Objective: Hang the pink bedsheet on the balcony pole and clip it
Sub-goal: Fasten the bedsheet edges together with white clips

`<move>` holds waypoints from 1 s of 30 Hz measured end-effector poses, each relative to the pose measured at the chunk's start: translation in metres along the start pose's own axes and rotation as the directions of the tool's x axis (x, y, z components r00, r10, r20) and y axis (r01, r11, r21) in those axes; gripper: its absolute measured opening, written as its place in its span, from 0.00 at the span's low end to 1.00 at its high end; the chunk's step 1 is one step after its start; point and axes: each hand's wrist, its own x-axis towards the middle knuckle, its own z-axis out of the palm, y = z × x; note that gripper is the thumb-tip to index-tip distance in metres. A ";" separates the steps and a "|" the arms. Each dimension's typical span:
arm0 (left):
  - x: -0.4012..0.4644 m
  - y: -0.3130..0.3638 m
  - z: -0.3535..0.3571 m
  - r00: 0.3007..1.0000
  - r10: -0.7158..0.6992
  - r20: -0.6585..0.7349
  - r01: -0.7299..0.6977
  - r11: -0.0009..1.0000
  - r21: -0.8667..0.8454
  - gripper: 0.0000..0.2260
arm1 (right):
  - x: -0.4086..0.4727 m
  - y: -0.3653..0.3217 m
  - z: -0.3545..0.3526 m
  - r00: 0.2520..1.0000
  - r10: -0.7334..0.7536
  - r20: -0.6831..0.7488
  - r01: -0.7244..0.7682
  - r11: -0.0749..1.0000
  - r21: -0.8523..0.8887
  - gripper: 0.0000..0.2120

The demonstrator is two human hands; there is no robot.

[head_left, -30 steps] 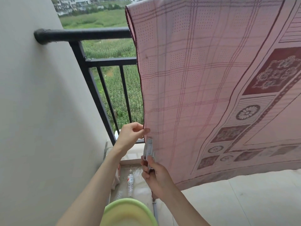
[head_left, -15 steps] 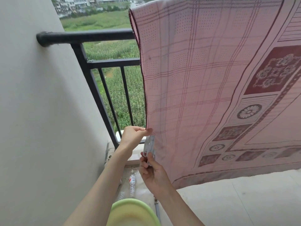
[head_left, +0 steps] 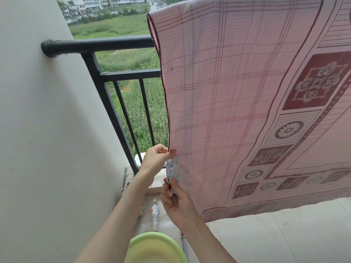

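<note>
The pink bedsheet point(head_left: 237, 103), checked with dark red patterned borders, hangs draped from above and covers the right part of the black balcony railing pole point(head_left: 98, 45). My left hand point(head_left: 154, 158) pinches the sheet's left edge low down, near the railing's foot. Just below it, my right hand point(head_left: 175, 203) grips grey-white clothes clips point(head_left: 173, 170), held upright against that same edge. The sheet's top is out of frame.
A grey wall point(head_left: 47, 139) fills the left side. Black railing bars point(head_left: 129, 118) stand behind the hands, with green fields beyond. A plastic bottle point(head_left: 155, 212) lies on the floor below, and a green-yellow basin point(head_left: 155, 247) sits at the bottom edge. Tiled floor point(head_left: 284, 234) spreads to the right.
Both hands stay on the sheet's left edge with the clips. The view has shifted, so the railing and sheet sit lower and further right in the frame.
</note>
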 end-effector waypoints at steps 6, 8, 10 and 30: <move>0.001 -0.001 0.002 1.000 0.000 -0.014 0.000 1.000 -0.023 0.15 | 0.004 -0.006 0.001 0.997 -0.061 0.036 0.060 0.997 0.042 0.13; -0.001 -0.002 0.004 1.000 0.007 -0.029 -0.007 1.000 -0.022 0.14 | 0.006 -0.008 0.003 0.996 -0.072 0.052 0.070 0.997 0.037 0.14; -0.002 -0.002 0.005 0.999 0.010 -0.046 -0.011 1.000 -0.019 0.14 | 0.007 -0.006 0.005 0.997 -0.070 0.027 0.070 0.997 0.019 0.10; 0.010 -0.124 0.023 0.999 -0.030 0.018 0.034 0.941 -0.336 0.10 | 0.023 -0.024 -0.089 0.985 0.013 -0.171 -0.060 0.960 -0.273 0.22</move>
